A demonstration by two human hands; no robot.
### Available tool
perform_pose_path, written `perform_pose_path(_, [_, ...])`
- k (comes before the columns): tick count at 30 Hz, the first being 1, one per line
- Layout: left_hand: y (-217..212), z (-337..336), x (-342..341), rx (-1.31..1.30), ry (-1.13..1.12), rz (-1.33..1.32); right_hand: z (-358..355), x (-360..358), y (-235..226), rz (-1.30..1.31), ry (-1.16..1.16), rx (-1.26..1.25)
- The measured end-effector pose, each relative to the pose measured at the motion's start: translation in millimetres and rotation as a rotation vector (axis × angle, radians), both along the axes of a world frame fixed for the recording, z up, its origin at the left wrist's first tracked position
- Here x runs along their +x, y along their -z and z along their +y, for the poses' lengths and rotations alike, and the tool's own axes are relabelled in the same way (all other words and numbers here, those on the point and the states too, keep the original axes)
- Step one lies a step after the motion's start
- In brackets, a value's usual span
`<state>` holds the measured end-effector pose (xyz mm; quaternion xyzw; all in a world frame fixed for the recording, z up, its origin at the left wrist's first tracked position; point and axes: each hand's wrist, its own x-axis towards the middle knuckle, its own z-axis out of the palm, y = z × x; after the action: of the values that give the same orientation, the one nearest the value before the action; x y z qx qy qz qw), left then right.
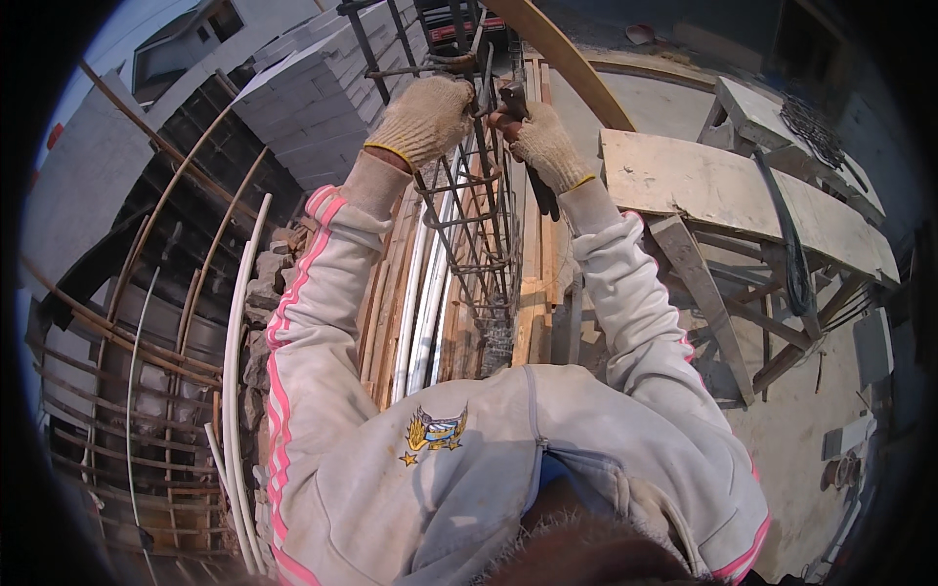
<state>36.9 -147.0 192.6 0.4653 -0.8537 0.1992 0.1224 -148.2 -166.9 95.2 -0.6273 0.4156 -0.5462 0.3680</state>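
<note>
A tall cage of rusty rebar [472, 210], with upright bars and square ties, rises in front of me. My left hand [427, 119], in a cream knit glove with a yellow cuff edge, is closed at a bar on the cage's upper left. Its fingertips are mostly hidden behind the glove's back. Just right of the cage my right hand [552, 146], gloved the same way, grips dark-handled pliers [543, 192]. Their handles stick out below the palm, and their head points up by the bars. Whether the jaws touch any wire is too small to tell.
White pipes [427, 293] and wooden planks [531, 322] lie lengthwise beneath the cage. At right stands a wooden trestle bench [723, 181] with a dark strap over it. Pale blocks [308, 98] are stacked at the far left; a bar lattice [147, 361] stands nearer.
</note>
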Motion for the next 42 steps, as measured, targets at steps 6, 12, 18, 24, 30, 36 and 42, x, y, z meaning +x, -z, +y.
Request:
perform_pose_path(6, [-4.7, -3.9, 16.4, 0.109, 0.078, 0.068, 12.7, 6.9, -0.4, 0.074, 0.096, -0.075])
perform_pose_path(12, [10.7, -36.7, 43.0, 0.257, 0.253, 0.306, 16.3, 14.8, -7.2, 0.19, 0.205, -0.115])
perform_pose_path(18, [-10.9, -34.4, 36.5, 0.356, 0.391, 0.233, 7.9, 17.0, -15.3, 0.194, 0.204, -0.127])
perform_pose_path(24, [-4.5, -58.2, 46.1, 0.36, 0.306, 0.101, 15.7, 33.0, -26.4, 0.502, 0.435, -0.281])
perform_pose_path(30, [-1.7, -56.2, 61.0, 0.319, 0.53, 0.222, 21.2, 41.4, -40.3, 0.681, 0.491, -0.328])
perform_pose_path(36, [-6.4, -40.7, 59.1, 0.455, 0.511, 0.313, 27.7, 48.5, -51.1, 0.964, 0.577, -0.202])
perform_pose_path(42, [35.8, -75.1, 41.7, 0.294, 0.308, 0.44, 17.0, 41.6, -33.9, 0.942, 0.643, -0.398])
